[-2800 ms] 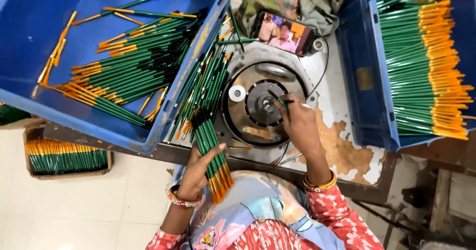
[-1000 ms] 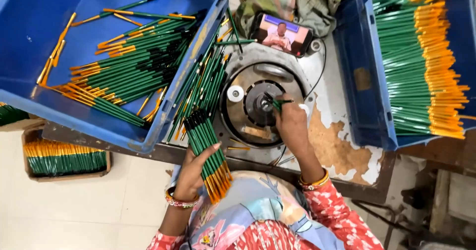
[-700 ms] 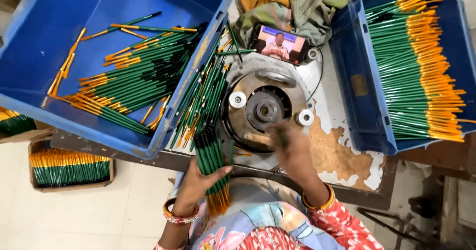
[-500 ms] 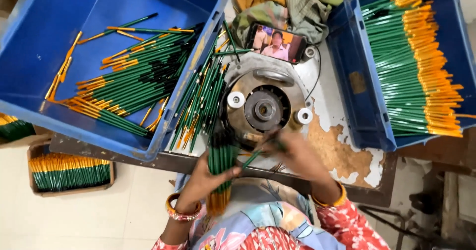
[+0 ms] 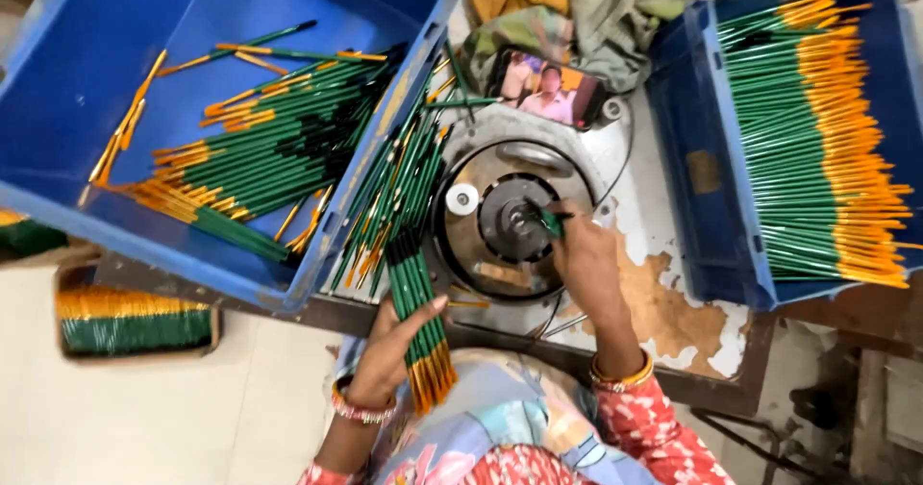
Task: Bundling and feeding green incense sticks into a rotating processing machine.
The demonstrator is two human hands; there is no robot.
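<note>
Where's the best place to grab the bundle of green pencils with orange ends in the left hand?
Judging by its pose, grip the bundle of green pencils around its green middle, coming from its left side, as the left hand does; the orange ends fan out nearer the body.

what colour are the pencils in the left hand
Green with orange ends: the pencil bundle in the left hand, head view.

Our left hand [image 5: 389, 346] grips a bundle of green pencils [image 5: 420, 317] at the counter [image 5: 673, 302] edge. Our right hand [image 5: 586, 264] presses one pencil [image 5: 551, 222] into the round machine [image 5: 510, 221] between two blue crates [image 5: 77, 52].
</note>
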